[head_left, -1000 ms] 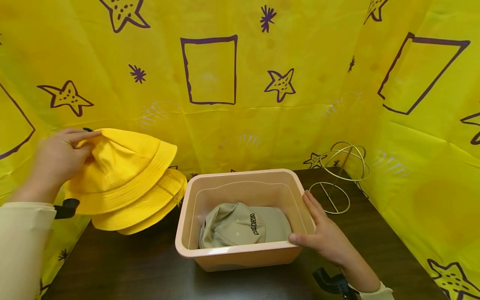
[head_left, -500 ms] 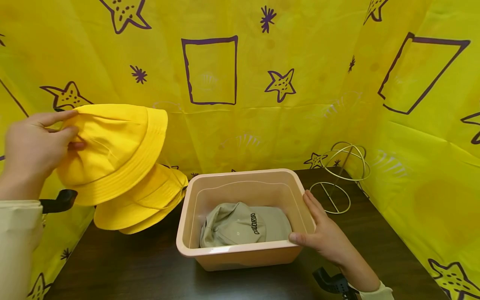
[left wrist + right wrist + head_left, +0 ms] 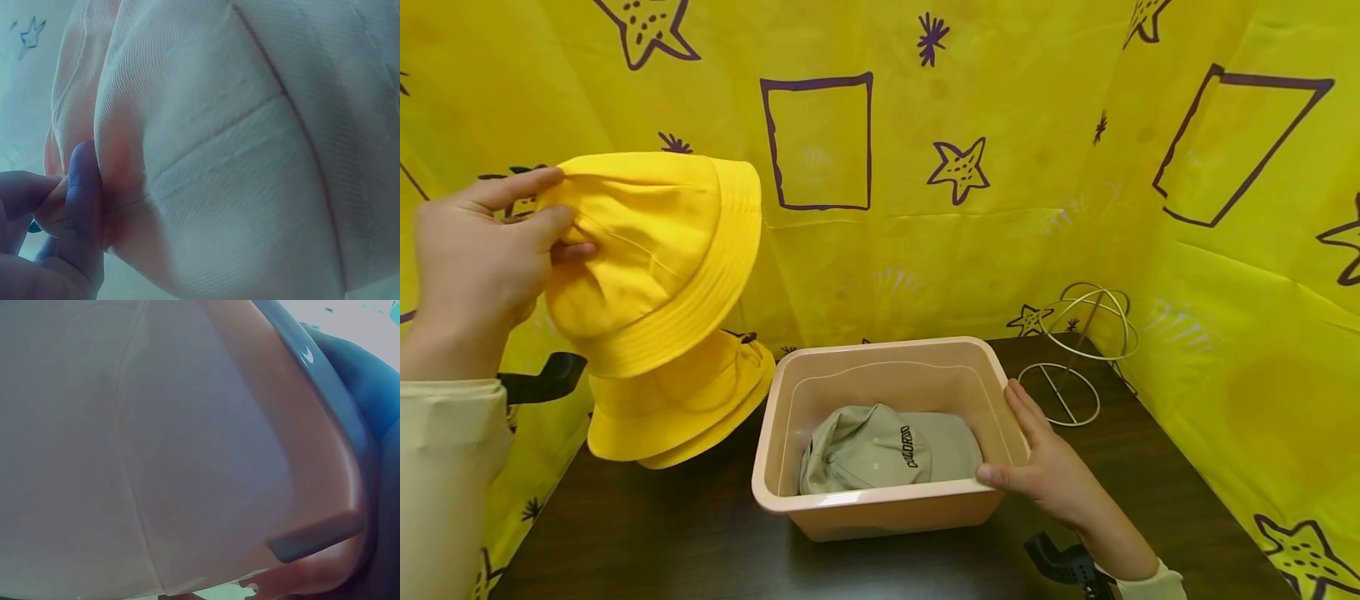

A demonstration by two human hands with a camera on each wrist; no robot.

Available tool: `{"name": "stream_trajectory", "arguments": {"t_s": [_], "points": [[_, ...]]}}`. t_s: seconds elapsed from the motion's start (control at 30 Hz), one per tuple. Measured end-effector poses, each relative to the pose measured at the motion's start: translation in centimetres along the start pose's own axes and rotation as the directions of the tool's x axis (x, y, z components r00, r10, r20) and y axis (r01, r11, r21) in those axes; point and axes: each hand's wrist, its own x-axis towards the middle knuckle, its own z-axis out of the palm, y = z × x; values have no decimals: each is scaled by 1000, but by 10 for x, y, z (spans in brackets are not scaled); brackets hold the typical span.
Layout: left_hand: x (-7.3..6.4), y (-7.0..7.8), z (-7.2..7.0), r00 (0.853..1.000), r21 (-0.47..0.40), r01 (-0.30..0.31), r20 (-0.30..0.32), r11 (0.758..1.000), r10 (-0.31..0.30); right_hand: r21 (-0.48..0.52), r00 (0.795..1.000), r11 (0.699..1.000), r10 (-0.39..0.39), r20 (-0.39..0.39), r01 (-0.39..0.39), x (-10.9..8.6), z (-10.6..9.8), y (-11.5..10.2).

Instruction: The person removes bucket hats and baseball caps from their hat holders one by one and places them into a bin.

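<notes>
My left hand [image 3: 490, 258] pinches the top of a yellow bucket hat [image 3: 647, 258] between thumb and fingers. The left wrist view shows the fingertips on the gathered cloth of the crown, its colours washed out. Below the raised hat sits a stack of yellow bucket hats [image 3: 685, 408], partly covered by it; what supports the stack is hidden. My right hand [image 3: 1052, 467] holds the near right corner of a pink plastic bin [image 3: 895, 507], thumb over the front rim and fingers along the right side. Inside the bin lies a khaki baseball cap [image 3: 880, 454] with dark lettering.
A gold wire stand [image 3: 1086, 342] with a round base stands at the back right of the dark wooden table [image 3: 700, 525]. Patterned yellow sheeting [image 3: 1037, 125] rises behind and on both sides.
My left hand has lifted the top yellow bucket hat up off the stack, first leftward, then slightly back right. The right hand and the bin stay in place.
</notes>
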Motion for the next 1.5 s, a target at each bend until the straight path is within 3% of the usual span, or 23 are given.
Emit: {"name": "stream_trajectory", "arguments": {"t_s": [0.13,0.5,0.67,0.83,0.97,1.3,1.43,1.5], "points": [[-2,10,11,1000,-194,-13,11,981,15,7,1000,1000,6,0,-6,-1,-1,0],[-23,39,38,994,-339,-42,77,940,72,15,1000,1000,10,2,-10,0,-1,1],[-35,50,52,991,-306,-39,110,951,76,-3,1000,1000,13,-4,-13,0,-2,1],[-49,54,66,981,-259,-10,183,966,59,-12,1000,1000,4,-6,-4,0,-2,0],[-64,51,78,963,-216,9,266,976,50,-11,1000,1000,4,-3,-4,0,-1,0],[-99,36,111,908,-79,-13,417,997,45,0,1000,1000,2,15,-2,-1,-2,2],[-105,27,122,881,-34,19,474,999,0,-2,1000,1000,2,16,-2,-1,-2,2],[-107,22,127,858,-5,51,512,999,-41,3,1000,1000,5,19,-5,-1,-1,2]]}}
